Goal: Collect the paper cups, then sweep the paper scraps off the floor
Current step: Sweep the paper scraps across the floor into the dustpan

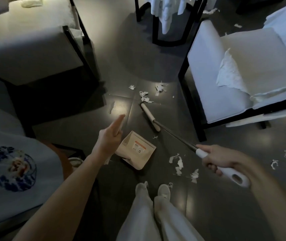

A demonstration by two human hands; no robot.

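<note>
The broom (175, 135) lies on a long diagonal, from the white handle low on the right up and to the left, down to its head on the floor (173, 108). It points away from the person, towards the gap between the two armchairs. The shaft is thin and dark. The handle is white with an oval hanging hole at its end, and the head is a narrow pale bar. The bar also runs on a diagonal, steeper than the shaft, with its far end up and to the left. The shaft meets the bar nearer the bar's near end.

The right grip (222, 160) is clamped round the white handle, fingers curled under it, with the holed end sticking out behind the hand. The left grip (110, 136) is apart, fingers straight and together, held out above the floor and holding nothing.

Just beyond the far tip of the broom head is a cluster of paper scraps (144, 97), white, torn and crumpled. More of them lie near the person's pale shoes (164, 190) and across the floor to the right.

A beige dustpan (137, 150) with an orange and white label inside sits on the floor just beside the left wrist, between the feet and the broom head.

A white armchair (253, 49) on the right carries a crumpled tissue sheet (229, 73) on its seat; a grey armchair (31, 54) stands on the left
</note>
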